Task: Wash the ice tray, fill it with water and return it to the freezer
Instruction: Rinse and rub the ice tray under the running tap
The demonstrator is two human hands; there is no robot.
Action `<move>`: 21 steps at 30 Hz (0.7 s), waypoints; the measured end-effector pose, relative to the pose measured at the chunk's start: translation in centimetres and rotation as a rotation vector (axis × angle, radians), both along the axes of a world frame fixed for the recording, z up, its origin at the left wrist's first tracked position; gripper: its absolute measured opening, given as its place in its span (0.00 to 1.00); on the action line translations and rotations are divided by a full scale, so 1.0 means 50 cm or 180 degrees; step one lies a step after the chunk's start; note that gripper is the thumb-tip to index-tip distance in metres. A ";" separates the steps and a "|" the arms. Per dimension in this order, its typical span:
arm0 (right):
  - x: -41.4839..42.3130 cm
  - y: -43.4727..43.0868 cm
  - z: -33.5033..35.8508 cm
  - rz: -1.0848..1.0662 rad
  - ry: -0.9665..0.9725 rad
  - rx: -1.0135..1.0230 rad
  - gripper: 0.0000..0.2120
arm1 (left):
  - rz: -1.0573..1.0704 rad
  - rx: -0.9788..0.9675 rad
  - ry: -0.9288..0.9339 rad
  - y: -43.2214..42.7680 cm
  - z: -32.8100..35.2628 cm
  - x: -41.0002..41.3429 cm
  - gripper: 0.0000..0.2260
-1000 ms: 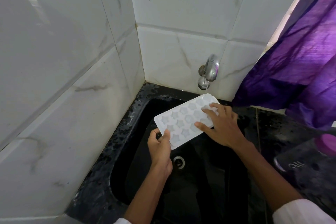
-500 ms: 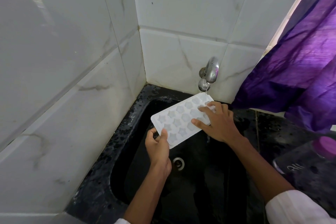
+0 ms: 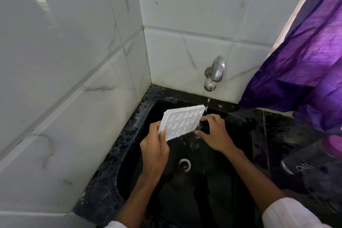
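White plastic ice tray — rectangular, wet, with rows of small moulded cavities — held steeply tilted over the black sink, cavity side facing the camera. The left grip clasps its 8 o'clock corner; the right grip pinches the 3 o'clock edge. Water runs off at 5 o'clock.

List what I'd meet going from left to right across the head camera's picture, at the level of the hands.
White marbled wall tiles → left hand → white plastic ice tray → right hand → dark bottle with purple cap.
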State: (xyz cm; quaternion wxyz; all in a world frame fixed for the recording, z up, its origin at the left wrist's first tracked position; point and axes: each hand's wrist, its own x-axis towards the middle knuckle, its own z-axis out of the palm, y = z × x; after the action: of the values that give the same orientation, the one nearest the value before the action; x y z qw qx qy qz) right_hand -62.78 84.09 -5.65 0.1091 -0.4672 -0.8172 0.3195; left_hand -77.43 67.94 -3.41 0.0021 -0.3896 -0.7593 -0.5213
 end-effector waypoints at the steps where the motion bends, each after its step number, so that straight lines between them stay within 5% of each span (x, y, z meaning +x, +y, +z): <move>1: 0.002 0.000 -0.001 -0.0014 -0.0055 -0.0014 0.23 | -0.0122 0.0027 0.0355 0.002 -0.004 -0.005 0.06; 5: 0.011 0.000 -0.005 -0.0138 -0.0221 0.0011 0.23 | -0.0417 0.0064 0.1421 0.022 -0.032 -0.019 0.11; 12: 0.034 0.008 0.018 -0.0191 0.0164 0.0175 0.21 | 0.0821 0.0245 -0.1508 0.068 0.021 0.014 0.03; 21: 0.047 0.020 0.043 -0.0243 0.0360 0.0252 0.23 | 0.0937 0.0441 -0.3303 0.088 0.001 0.039 0.05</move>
State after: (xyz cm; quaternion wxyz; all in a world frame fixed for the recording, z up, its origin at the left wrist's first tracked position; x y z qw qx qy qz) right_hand -60.45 85.07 -3.50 0.1855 -0.4745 -0.8033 0.3084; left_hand -75.46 72.34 -3.35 -0.2744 0.0303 -0.6710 -0.6882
